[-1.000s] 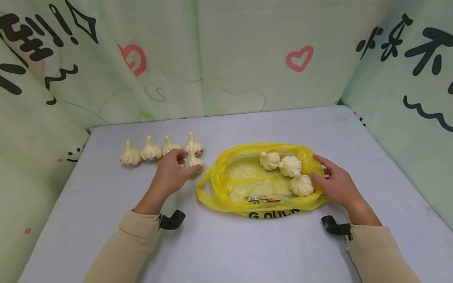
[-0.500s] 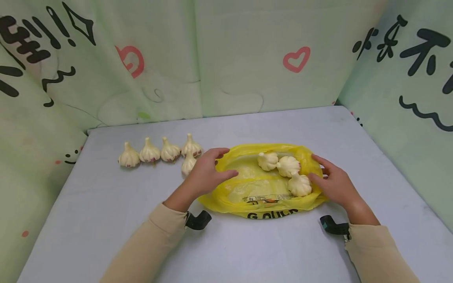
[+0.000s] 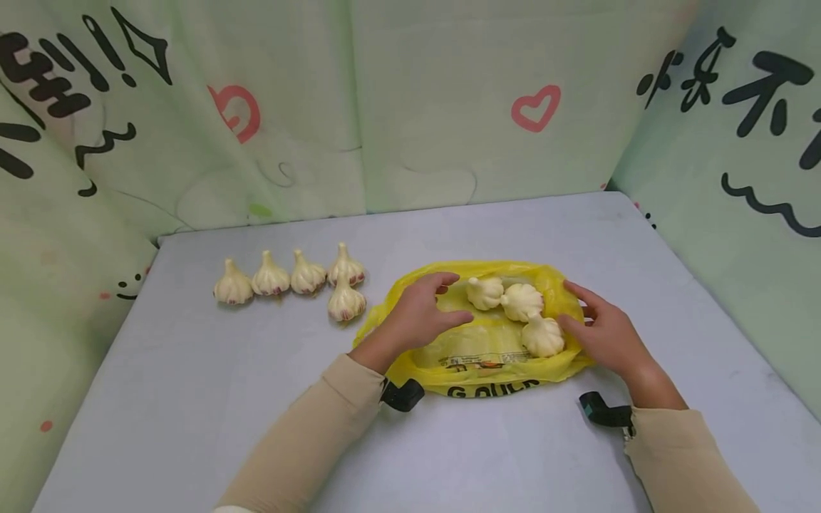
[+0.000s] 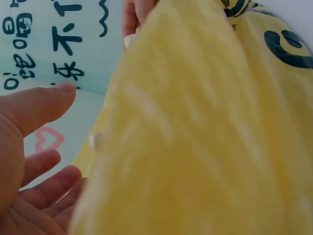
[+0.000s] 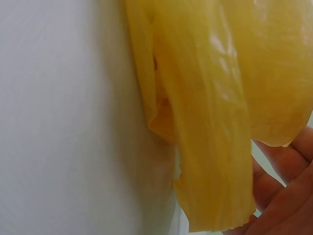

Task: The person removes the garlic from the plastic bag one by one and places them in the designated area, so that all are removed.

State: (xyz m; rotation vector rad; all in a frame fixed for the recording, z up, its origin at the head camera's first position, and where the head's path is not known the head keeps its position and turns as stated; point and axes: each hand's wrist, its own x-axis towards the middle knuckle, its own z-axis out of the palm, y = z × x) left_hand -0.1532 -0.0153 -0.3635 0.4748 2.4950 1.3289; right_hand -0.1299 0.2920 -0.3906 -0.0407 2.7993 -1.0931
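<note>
A yellow plastic bag [image 3: 487, 388] lies with its mouth spread wide on the table, black print along its near side. Inside, toward the right, are three garlic bulbs [image 3: 522, 303]. My left hand [image 3: 417, 313] hovers over the left part of the bag's mouth, thumb and fingers spread, holding nothing. In the left wrist view, the bag's blurred wall [image 4: 181, 122] hides much of the scene beside that hand. My right hand [image 3: 606, 331] holds the bag's right rim; in the right wrist view its fingers [image 5: 283, 164] are partly behind the yellow plastic.
Several more garlic bulbs stand at the back left, four roughly in a row, with one bulb [image 3: 347, 303] in front of the row's right end. The white table [image 3: 192, 399] is backed by printed pale green curtains [image 3: 423, 107].
My left hand has left the garlic bulb in front of the row, spreading its fingers and moving right over the bag. My right hand has stayed at the rim.
</note>
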